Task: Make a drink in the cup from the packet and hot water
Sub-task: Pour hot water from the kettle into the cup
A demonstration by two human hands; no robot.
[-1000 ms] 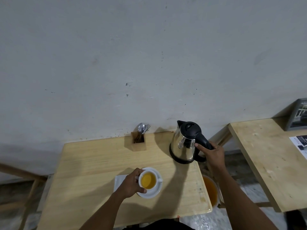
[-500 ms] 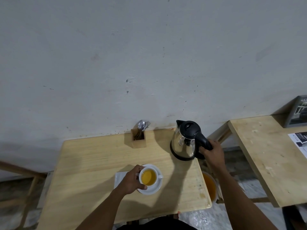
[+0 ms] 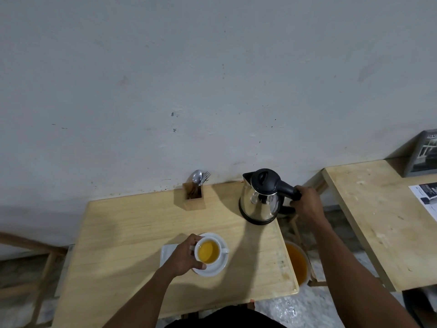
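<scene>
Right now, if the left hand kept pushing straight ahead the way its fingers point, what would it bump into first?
The left hand is already wrapped around the white cup of yellow drink on its saucer, so it meets the cup at once. Beyond that the table looks clear, though depth is uncertain.

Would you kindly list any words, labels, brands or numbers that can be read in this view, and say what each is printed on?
No text can be read.
Printed sheet on the right-hand table: print too small and blurred.
Grey booklet against the wall: heading blurred.
Kettle, cup and cutlery holder: no lettering shows.
</scene>
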